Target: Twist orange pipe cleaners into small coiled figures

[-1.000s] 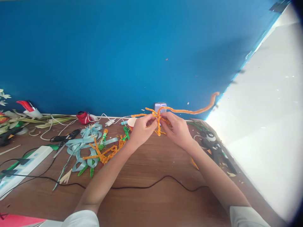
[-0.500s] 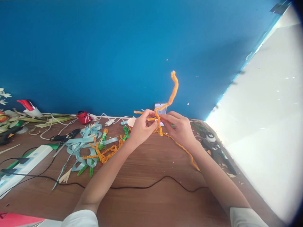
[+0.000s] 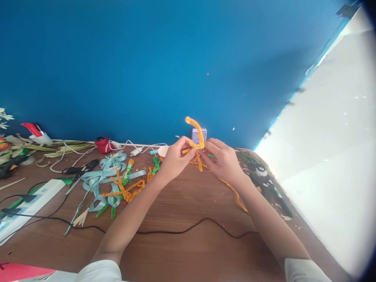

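Note:
Above the back of the table, an orange pipe cleaner (image 3: pixel 201 135) is bent into a hook that curves up and to the left, with short twisted ends below. My left hand (image 3: pixel 176 159) is closed, pinching it between thumb and fingers. My right hand (image 3: pixel 222 157) is closed at its right side, fingertips against the twist; the exact grip is partly hidden. Behind the hands stands a phone (image 3: pixel 195 135), its lower part covered. Another long orange pipe cleaner (image 3: pixel 235 192) lies on the table and passes behind my right wrist.
Blue ribbon (image 3: pixel 98 176) tangles with orange and green pipe-cleaner pieces (image 3: pixel 127 192) on the left. A power strip (image 3: pixel 44 199), glue gun (image 3: pixel 86 167) and red spool (image 3: pixel 103 145) are also there. A black cable (image 3: pixel 176 234) crosses the front. Black tools (image 3: pixel 270 192) lie at right.
The free end of the orange pipe cleaner has swung down and left, from upright at the right to a hook near my left fingers. Both hands have stayed nearly in place.

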A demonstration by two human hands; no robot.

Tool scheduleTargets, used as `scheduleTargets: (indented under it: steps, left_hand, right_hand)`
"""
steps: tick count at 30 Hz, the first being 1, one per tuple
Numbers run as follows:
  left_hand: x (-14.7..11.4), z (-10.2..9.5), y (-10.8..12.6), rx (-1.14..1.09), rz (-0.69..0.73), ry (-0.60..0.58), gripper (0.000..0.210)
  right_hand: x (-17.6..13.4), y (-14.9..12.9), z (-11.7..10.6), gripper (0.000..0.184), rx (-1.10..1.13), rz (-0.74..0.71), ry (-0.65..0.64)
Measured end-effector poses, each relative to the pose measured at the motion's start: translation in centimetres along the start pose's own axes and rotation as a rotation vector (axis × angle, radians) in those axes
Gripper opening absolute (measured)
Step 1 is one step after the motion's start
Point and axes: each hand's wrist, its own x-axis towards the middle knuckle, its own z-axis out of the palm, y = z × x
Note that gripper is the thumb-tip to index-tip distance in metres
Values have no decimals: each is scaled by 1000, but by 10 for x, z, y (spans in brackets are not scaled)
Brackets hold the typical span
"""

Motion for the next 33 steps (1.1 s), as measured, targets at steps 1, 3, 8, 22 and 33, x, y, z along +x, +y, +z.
scheduleTargets:
  steps: [1, 3, 8, 22, 33]
  left_hand:
    - [0, 0, -1, -1, -12, -10, 21]
    - [0, -1, -1, 8, -27, -34, 24]
    - [1, -3, -1, -54, -40, -80, 28]
    - [-5, 7, -1, -36, 83, 122, 34]
    - [-14, 11, 9, 32, 208, 179, 25]
  right_hand:
    - [0, 1, 1, 16, -63, -24, 8]
    - [0, 2, 3, 17, -186, -79, 15]
    - [0, 1, 5, 22, -243, -138, 6]
    - [-2, -1, 6, 24, 508, 135, 46]
    - [0, -11, 0, 18, 787, 330, 239]
